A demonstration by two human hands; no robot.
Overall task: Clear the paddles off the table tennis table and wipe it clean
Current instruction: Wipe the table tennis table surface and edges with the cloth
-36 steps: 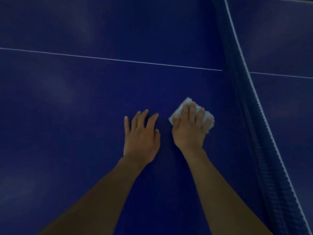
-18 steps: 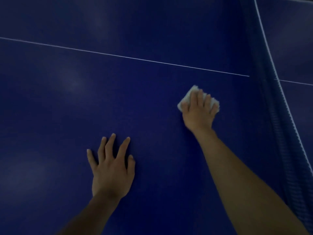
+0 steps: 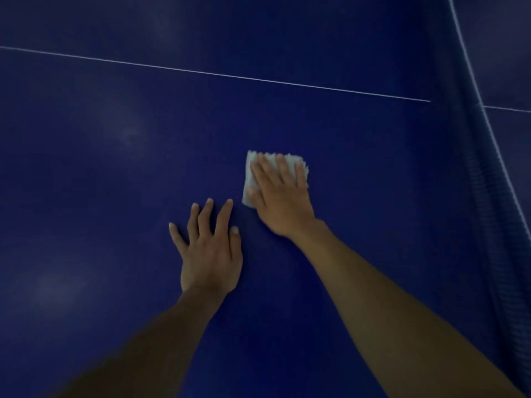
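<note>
Pulled back toward your left hand (image 3: 211,254), your right hand (image 3: 280,196) presses the white cloth (image 3: 274,160) flat-fingered at 1 o'clock from it to wipe the table tennis table (image 3: 115,173); left splays empty, bracing.

Table (image 3: 115,196): smooth dark-blue top with a soft sheen and faint pale reflections. Wipe (image 3: 249,175): white, matt, ragged-edged; cloth or paper, cannot tell which. Net (image 3: 488,225): matt, finely ribbed mesh.
</note>
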